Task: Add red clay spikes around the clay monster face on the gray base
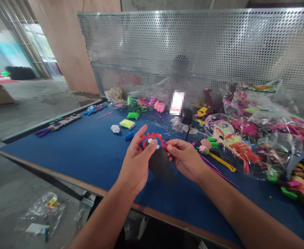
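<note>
My left hand (136, 162) is closed round a small clay figure (152, 141), its thumb pressed on the front. The figure has a blue body, a red spiky fringe and white and dark patches like an eye. At its right edge my right hand (181, 155) pinches a small red piece (166, 144) between thumb and fingers; whether that piece is joined to the figure I cannot tell. Just behind my left hand lies a blue clay lump (129, 136). A white clump (115, 129) and a yellow packet (127, 123) rest farther back on the blue table (84, 155).
Bagged colourful clay pieces (235, 135) crowd the right side. A yellow-handled cutter (223, 162) and purple sticks (214, 166) lie by my right forearm. Finished-looking figures (61, 123) line the left edge. A perforated metal panel (141, 45) stands behind, near a bright, blurred screen (177, 102).
</note>
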Tool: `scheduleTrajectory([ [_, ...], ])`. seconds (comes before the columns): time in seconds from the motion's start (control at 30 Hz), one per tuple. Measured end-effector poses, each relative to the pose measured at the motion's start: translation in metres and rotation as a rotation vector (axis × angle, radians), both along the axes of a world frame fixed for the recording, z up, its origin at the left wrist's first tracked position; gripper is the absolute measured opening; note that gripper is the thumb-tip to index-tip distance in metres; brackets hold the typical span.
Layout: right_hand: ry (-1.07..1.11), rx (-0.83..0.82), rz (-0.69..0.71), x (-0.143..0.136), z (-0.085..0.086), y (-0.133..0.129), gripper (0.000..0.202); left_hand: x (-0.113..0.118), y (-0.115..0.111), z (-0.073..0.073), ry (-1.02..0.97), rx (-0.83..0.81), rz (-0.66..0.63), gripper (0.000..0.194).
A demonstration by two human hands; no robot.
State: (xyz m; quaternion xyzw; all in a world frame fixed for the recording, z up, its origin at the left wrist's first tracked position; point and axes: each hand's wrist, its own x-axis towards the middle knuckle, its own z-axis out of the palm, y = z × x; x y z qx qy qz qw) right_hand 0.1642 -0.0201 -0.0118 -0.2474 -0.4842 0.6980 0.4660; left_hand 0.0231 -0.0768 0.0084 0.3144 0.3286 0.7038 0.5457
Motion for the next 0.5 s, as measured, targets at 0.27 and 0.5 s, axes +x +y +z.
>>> scheduleTrajectory([
  [0.27, -0.027, 0.039, -0.019, -0.0003, 0.0011, -0.0011, 0.013, 0.0001, 0.0018, -0.0026, 0.07, 0.026, 0.032, 0.062],
  [0.5, -0.039, 0.07, -0.045, -0.0012, 0.0015, -0.0013, 0.009, 0.002, 0.0017, -0.0011, 0.072, 0.036, 0.019, 0.063],
])
